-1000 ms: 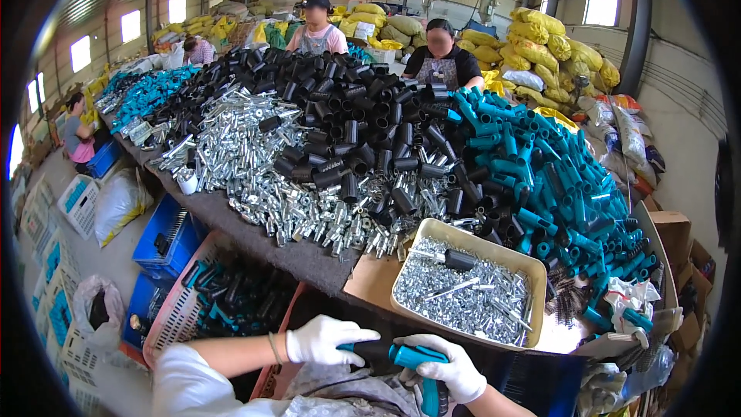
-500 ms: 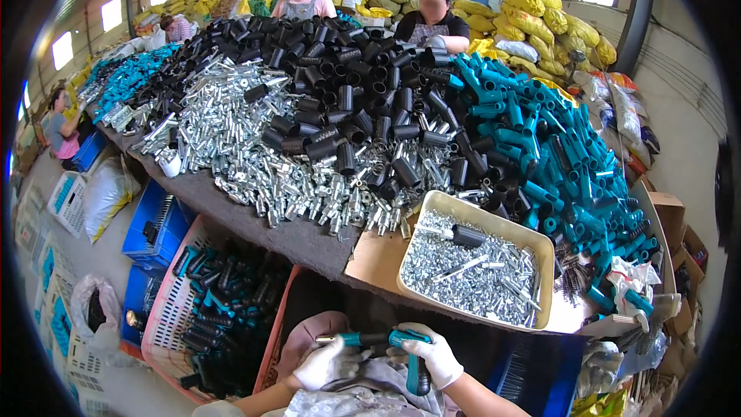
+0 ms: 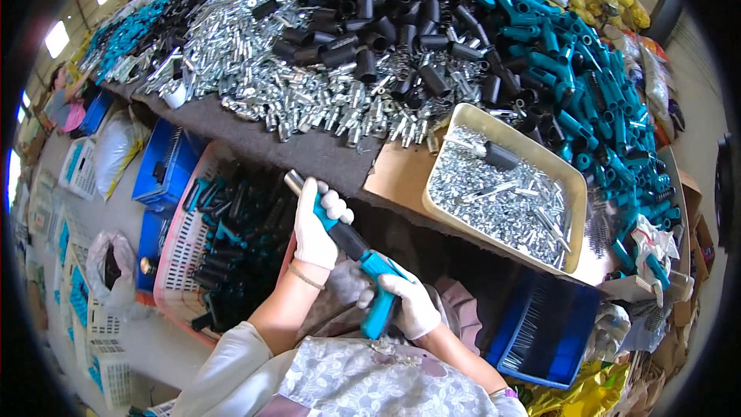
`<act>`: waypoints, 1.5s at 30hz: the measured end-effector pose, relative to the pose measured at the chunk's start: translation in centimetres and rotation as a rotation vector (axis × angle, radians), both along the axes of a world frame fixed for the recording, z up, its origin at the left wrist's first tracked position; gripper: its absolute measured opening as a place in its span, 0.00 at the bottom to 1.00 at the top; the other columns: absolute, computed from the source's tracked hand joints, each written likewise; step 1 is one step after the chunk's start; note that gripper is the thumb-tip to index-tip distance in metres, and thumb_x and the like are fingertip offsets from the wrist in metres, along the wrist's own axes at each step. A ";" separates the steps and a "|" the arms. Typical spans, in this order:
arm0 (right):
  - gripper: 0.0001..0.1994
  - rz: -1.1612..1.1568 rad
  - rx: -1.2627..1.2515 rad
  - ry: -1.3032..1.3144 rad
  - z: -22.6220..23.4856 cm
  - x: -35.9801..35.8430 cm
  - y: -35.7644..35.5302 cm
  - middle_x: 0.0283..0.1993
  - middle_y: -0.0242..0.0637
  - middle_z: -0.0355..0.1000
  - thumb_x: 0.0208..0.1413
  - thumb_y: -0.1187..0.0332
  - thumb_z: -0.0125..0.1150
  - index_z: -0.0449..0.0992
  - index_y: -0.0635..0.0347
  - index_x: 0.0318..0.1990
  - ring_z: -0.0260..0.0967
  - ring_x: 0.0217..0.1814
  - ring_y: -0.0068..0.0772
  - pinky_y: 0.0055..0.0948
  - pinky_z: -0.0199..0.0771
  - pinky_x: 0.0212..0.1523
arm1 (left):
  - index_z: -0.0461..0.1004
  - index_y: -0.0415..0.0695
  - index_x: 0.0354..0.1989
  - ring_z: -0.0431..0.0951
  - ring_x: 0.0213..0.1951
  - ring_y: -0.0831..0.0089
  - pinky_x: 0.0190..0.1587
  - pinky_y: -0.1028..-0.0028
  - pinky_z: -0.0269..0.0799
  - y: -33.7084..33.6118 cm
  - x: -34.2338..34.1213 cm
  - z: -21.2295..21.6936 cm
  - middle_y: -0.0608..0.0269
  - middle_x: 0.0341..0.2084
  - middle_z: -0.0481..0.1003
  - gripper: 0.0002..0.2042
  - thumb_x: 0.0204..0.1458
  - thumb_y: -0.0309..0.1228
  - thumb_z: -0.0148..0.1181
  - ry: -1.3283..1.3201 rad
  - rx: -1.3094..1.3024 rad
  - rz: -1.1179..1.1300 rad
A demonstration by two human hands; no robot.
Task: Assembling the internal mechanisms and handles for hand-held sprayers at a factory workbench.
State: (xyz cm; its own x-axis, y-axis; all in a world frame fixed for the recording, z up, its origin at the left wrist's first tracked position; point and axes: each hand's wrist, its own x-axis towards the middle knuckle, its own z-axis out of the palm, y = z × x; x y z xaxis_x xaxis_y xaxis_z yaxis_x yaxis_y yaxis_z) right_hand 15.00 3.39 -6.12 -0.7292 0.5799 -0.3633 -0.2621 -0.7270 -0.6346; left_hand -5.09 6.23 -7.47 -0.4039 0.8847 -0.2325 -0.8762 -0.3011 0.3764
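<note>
A teal and black pistol-grip tool [image 3: 349, 241] with a bare metal tip is held slantwise in front of my apron. Its teal front end is wrapped by my gloved left hand [image 3: 315, 233], closed just behind the tip. My gloved right hand [image 3: 411, 305] is closed on the rear teal body, where the handle points down. The fingers of this hand are partly hidden behind the tool. Beyond the hands, a cream tub [image 3: 438, 199] holds small metal parts and one black sleeve [image 3: 502, 157].
Heaps of metal fittings [image 3: 316, 104], black sleeves [image 3: 370, 8] and teal housings [image 3: 563, 69] cover the table. A pink basket [image 3: 176, 274] of teal and black tools stands left, near blue bins [image 3: 166, 174]. Another blue bin [image 3: 567, 371] with thin rods sits right.
My view has tipped down, and the two workers across the table have mostly left it. The tool has swung from nearly level to slanting, its metal tip now up and leftward, both hands still on it.
</note>
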 end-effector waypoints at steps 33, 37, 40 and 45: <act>0.18 0.164 0.391 -0.314 0.7 3.5 2.8 0.31 0.29 0.71 0.66 0.60 0.53 0.73 0.62 0.57 0.64 0.21 0.14 0.17 0.65 0.21 | 0.72 0.46 0.51 0.52 0.13 0.87 0.18 0.77 0.53 -0.7 -3.0 9.3 0.79 0.15 0.52 0.11 0.65 0.32 0.47 0.160 0.763 -0.349; 0.18 0.212 0.798 0.050 4.4 2.6 0.2 0.40 0.31 0.76 0.66 0.58 0.56 0.78 0.65 0.49 0.67 0.33 0.16 0.21 0.70 0.34 | 0.69 0.49 0.38 0.52 0.16 0.86 0.22 0.78 0.51 -0.5 -3.6 9.0 0.81 0.16 0.50 0.04 0.64 0.30 0.48 -0.031 0.467 -0.054; 0.25 0.133 0.574 -0.071 3.7 3.0 2.2 0.37 0.30 0.72 0.65 0.54 0.54 0.69 0.64 0.62 0.63 0.30 0.12 0.14 0.61 0.28 | 0.69 0.49 0.38 0.52 0.16 0.87 0.24 0.79 0.53 0.0 -3.7 9.2 0.81 0.16 0.50 0.04 0.65 0.31 0.48 0.089 0.383 0.094; 0.22 0.311 0.779 -0.048 4.7 2.7 0.2 0.38 0.33 0.73 0.63 0.57 0.58 0.72 0.66 0.56 0.67 0.32 0.23 0.26 0.73 0.40 | 0.69 0.48 0.39 0.52 0.17 0.87 0.25 0.79 0.55 -0.6 -3.2 9.5 0.81 0.16 0.51 0.04 0.65 0.31 0.49 0.093 0.405 0.042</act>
